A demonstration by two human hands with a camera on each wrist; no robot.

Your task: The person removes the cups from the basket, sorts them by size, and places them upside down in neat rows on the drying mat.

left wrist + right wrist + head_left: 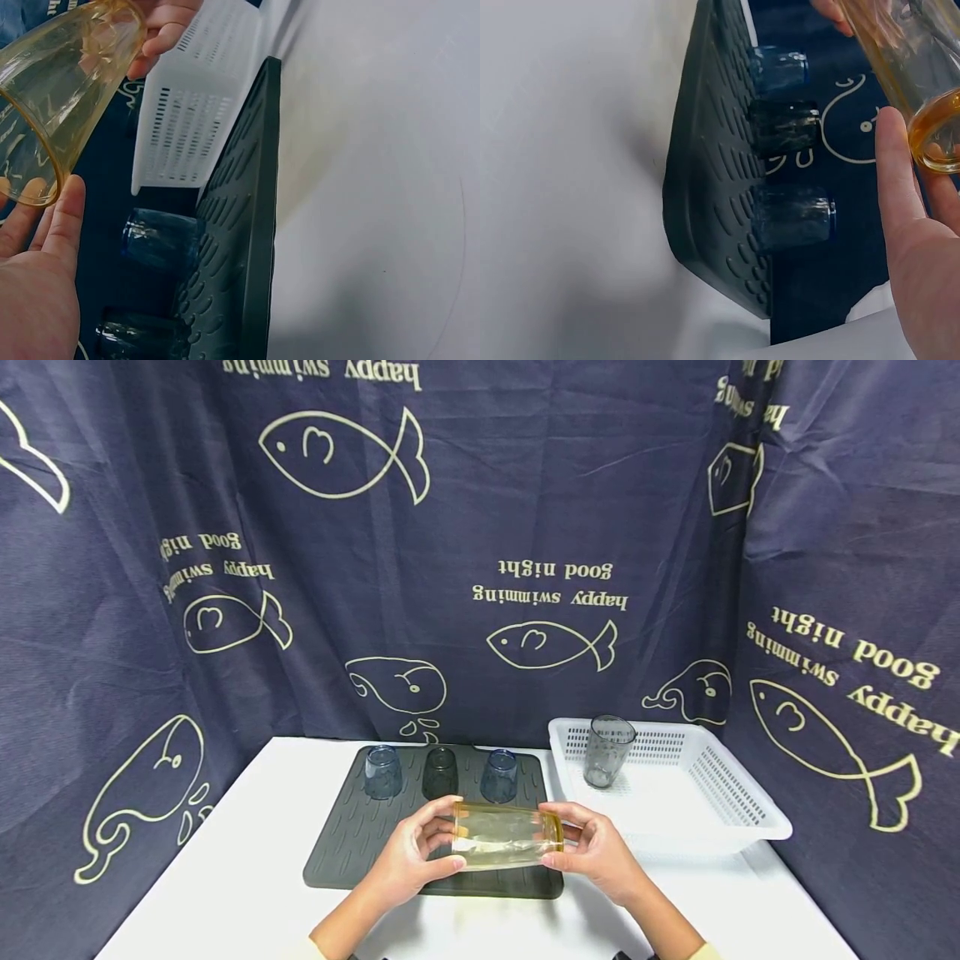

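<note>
A clear amber drinking glass [498, 835] lies sideways in the air between my two hands, over the front of the dark drying mat [341, 847]. My left hand [408, 858] holds its wider, open end with thumb and fingers at the rim. At the other end, my right hand [600, 856] grips the thick base between thumb and fingers. The left wrist view shows the glass's rim [46, 161] against the left fingertips. In the right wrist view, the heavy amber base [937, 139] sits against the right hand's fingers.
Upside down along the mat's back stand a blue glass [383, 777], a dark grey glass [440, 777] and another blue glass [498, 778]. To the right, a white perforated basket [750, 818] holds a tilted grey glass [607, 752]. A navy fish-print curtain [450, 552] encloses the white table [247, 860].
</note>
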